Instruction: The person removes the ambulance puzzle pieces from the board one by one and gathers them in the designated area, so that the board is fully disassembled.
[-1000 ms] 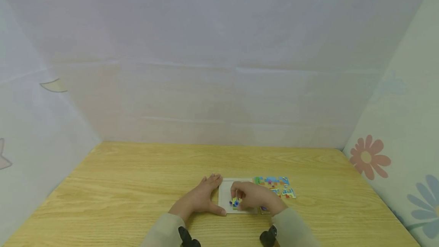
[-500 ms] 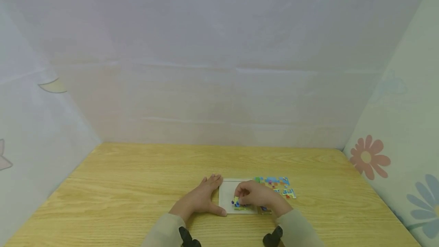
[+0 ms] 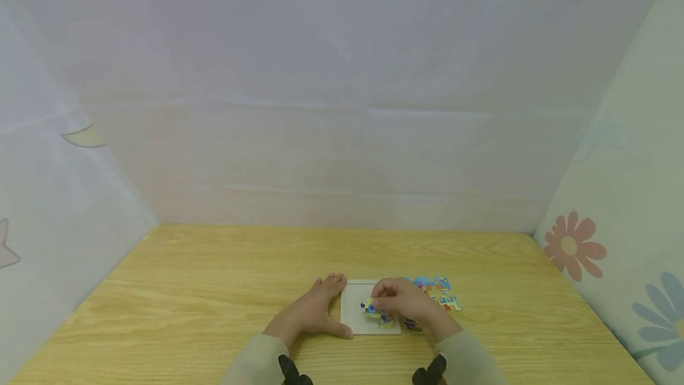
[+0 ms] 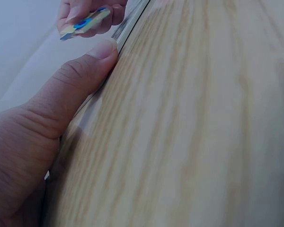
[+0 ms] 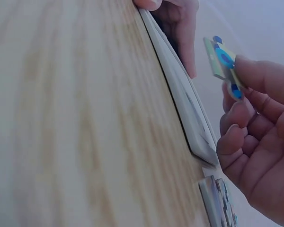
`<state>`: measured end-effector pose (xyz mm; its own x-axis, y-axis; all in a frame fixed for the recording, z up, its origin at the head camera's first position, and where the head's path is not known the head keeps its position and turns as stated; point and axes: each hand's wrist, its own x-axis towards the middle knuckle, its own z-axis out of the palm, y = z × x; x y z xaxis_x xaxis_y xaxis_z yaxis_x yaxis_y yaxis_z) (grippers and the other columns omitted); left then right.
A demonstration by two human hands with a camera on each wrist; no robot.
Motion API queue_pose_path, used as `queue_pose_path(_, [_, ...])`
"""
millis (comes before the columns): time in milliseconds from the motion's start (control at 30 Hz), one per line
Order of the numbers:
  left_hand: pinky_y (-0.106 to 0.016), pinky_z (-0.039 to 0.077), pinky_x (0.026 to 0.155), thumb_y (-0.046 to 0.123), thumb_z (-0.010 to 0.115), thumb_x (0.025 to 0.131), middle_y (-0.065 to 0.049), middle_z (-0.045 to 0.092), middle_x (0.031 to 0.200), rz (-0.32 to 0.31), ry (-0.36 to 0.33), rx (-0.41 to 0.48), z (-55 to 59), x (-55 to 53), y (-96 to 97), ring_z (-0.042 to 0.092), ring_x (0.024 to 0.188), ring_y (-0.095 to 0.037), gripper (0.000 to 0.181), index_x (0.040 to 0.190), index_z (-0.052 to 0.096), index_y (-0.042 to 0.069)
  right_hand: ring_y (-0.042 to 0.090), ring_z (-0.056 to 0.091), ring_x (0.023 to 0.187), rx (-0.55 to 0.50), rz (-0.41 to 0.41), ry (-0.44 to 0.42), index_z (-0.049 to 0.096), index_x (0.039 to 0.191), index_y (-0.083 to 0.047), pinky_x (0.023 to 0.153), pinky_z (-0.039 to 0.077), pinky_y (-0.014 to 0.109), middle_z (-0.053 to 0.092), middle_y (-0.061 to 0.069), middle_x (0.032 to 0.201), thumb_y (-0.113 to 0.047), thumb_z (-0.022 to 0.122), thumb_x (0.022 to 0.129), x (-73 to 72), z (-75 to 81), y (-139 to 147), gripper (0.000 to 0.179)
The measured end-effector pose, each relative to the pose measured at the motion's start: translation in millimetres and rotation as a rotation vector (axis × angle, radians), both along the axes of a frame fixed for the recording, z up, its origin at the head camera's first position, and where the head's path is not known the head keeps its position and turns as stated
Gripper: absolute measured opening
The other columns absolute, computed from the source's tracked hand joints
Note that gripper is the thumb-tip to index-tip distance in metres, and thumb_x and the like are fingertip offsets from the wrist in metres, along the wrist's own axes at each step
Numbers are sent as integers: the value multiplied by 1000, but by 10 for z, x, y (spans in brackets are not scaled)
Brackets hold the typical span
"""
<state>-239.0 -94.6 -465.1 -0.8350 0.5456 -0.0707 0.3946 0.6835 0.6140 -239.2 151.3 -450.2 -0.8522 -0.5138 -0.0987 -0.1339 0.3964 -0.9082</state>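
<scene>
My right hand (image 3: 406, 300) pinches a yellow jigsaw puzzle piece (image 5: 224, 57) with blue rings between thumb and fingers. It holds the piece tilted over a shallow white puzzle tray (image 3: 351, 308). Below the held piece, another patterned puzzle piece (image 3: 386, 320) lies in the tray's near right part, half covered by the right hand. My left hand (image 3: 316, 306) rests at the tray's left side with fingers spread. Its thumb (image 4: 80, 71) lies along the near edge of the tray.
Just right of the tray, several colourful puzzle pieces (image 3: 442, 284) lie on the wooden table (image 3: 214, 290), some hidden behind the right hand. Pale cloth walls (image 3: 342, 135) stand behind the table and along both sides.
The right hand has lifted the yellow piece and shifted slightly right and away from me, uncovering the piece in the tray. My left hand has stayed in place.
</scene>
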Motion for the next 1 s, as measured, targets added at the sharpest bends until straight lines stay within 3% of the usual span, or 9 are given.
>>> queue_pose_path(333, [-53, 12, 114, 60, 76, 62, -9, 19, 154, -9, 0, -3, -11, -9, -5, 10, 142, -30, 112, 147, 26, 7, 14, 48, 69, -54, -125, -19, 65, 92, -4, 58, 43, 24, 59, -1, 79, -24, 63, 87, 35, 4, 118, 21])
queue_pose_path(533, [-54, 12, 113, 60, 75, 63, -9, 18, 154, -22, -1, -7, -24, -20, -6, 9, 142, -30, 112, 147, 24, 7, 7, 40, 59, -78, -131, 18, 64, 93, 2, 54, 39, 19, 53, -3, 74, -19, 59, 90, 99, 35, 207, 21])
queue_pose_path(767, [-53, 13, 113, 62, 75, 61, -9, 18, 154, -20, 12, -16, -39, -22, -2, 9, 142, -29, 114, 147, 24, 7, 10, 45, 70, -80, -161, 34, 64, 92, 2, 61, 42, 21, 54, -3, 78, -19, 60, 88, 169, 31, 355, 22])
queue_pose_path(1000, [-53, 12, 113, 61, 75, 62, -9, 18, 154, -21, 6, -8, -37, -26, -2, 9, 143, -29, 113, 147, 24, 7, 7, 42, 64, -57, -136, 60, 63, 87, 4, 58, 38, 19, 50, -4, 73, -18, 58, 89, 208, 48, 527, 23])
